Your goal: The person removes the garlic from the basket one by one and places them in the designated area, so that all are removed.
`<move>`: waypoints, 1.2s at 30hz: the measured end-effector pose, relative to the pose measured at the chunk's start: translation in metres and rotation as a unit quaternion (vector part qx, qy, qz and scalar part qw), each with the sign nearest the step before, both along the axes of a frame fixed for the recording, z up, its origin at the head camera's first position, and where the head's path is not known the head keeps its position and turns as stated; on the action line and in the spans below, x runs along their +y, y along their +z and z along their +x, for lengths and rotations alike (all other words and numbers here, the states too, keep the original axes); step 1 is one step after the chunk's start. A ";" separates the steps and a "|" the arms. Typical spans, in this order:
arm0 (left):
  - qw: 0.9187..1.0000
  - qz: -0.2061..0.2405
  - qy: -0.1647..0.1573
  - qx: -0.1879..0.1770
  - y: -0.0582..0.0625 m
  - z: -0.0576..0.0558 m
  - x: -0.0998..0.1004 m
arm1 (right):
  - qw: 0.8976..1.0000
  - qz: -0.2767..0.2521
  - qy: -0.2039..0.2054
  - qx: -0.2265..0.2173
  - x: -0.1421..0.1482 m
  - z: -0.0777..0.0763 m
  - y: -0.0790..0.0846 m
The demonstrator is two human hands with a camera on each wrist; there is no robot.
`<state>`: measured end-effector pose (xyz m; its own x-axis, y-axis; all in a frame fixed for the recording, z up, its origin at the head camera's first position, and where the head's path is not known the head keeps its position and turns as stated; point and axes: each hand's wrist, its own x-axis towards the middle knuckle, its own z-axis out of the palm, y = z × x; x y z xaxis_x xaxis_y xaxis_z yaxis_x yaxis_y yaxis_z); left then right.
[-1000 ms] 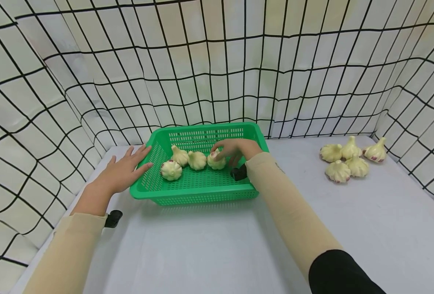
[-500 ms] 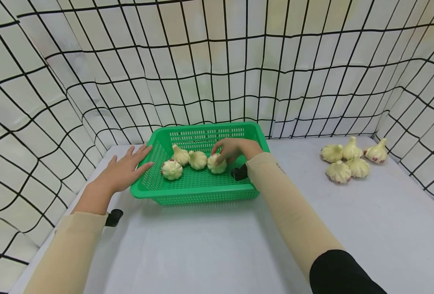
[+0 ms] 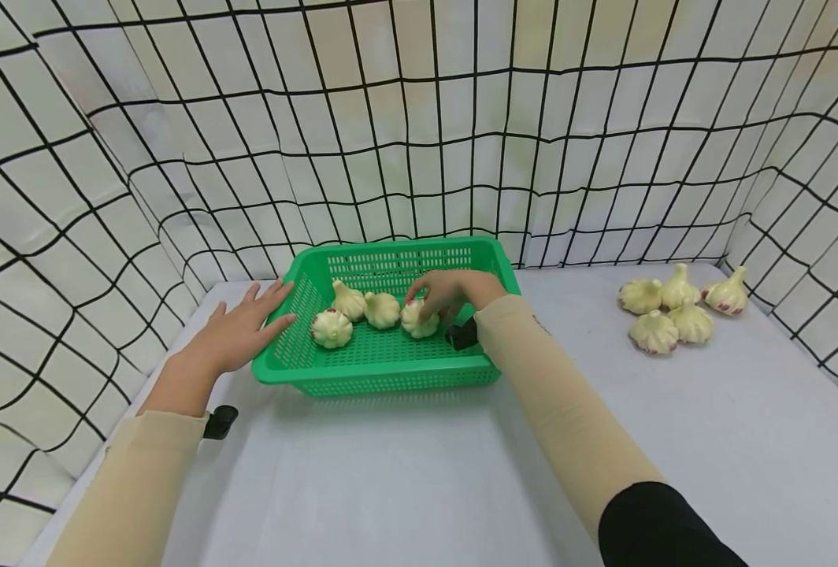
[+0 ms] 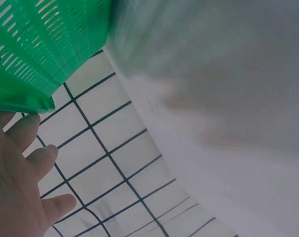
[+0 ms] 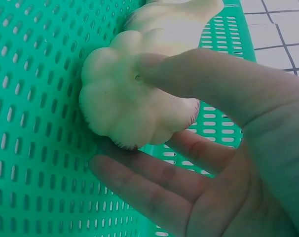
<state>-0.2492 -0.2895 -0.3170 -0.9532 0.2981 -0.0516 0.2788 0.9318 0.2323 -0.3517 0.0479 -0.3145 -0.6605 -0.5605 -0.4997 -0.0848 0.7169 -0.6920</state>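
Observation:
A green perforated plastic basket [image 3: 376, 372] stands on the table in the head view, with several pale garlic bulbs in it. My right hand [image 3: 453, 291] reaches inside and holds the rightmost garlic bulb [image 3: 419, 321]. In the right wrist view, the thumb [image 5: 174, 74] presses on that bulb [image 5: 115, 94], while the other fingers lie along its opposite side. Two bulbs, one at the back [image 3: 348, 301] and one in the middle [image 3: 382, 310], and a front-left bulb [image 3: 331, 328] lie to its left. With fingers extended, my left hand [image 3: 231, 335] touches the basket's left rim [image 4: 21, 106].
Several more garlic bulbs [image 3: 674, 307] lie grouped on the white table [image 3: 391, 480] at the right. A black grid net [image 3: 472, 157] over white sheeting rises behind the basket and along both sides.
The rightmost bulb in the basket has shifted slightly toward me and turned under my right fingers, which sit around it more closely. My left hand stays at the rim.

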 end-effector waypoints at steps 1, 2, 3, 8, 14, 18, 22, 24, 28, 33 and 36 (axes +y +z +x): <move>1.000 0.001 0.000 0.000 0.000 0.000 0.000 | 1.000 0.000 0.002 0.001 0.000 0.000 0.000; 1.000 0.001 0.000 0.000 0.000 0.000 0.000 | 1.000 -0.001 0.005 0.002 0.000 0.000 0.000; 1.000 0.001 0.000 0.000 0.000 0.000 0.000 | 1.000 -0.003 0.007 0.002 0.001 0.000 0.001; 1.000 -0.004 0.001 0.000 0.001 0.000 0.001 | 1.000 -0.009 0.010 -0.002 0.001 0.000 0.000; 1.000 -0.002 -0.001 0.000 0.001 0.001 0.001 | 1.000 -0.003 0.007 0.014 0.005 0.000 0.002; 1.000 -0.003 -0.002 0.001 0.001 0.000 0.000 | 0.999 0.000 0.014 0.029 0.008 0.001 0.007; 1.000 -0.004 -0.004 0.002 0.001 -0.001 -0.001 | 0.999 -0.004 0.025 0.046 0.012 0.002 0.011; 1.000 -0.005 -0.004 0.003 0.001 -0.001 -0.001 | 0.998 -0.011 0.030 0.059 0.015 0.001 0.012; 1.000 -0.005 -0.004 0.004 0.002 -0.001 -0.001 | 0.995 -0.028 0.038 0.090 0.025 0.003 0.015; 1.000 -0.007 -0.003 0.002 0.002 0.000 0.000 | 0.991 -0.064 0.039 0.112 0.036 0.009 0.021; 1.000 -0.006 -0.004 0.002 0.002 0.000 0.001 | 0.988 -0.081 0.037 0.128 0.042 0.011 0.026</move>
<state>-0.2493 -0.2890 -0.3152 -0.9509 0.3053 -0.0506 0.2876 0.9322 0.2199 -0.3407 0.0901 -0.2884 -0.7074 -0.6715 -0.2205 -0.3208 0.5830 -0.7464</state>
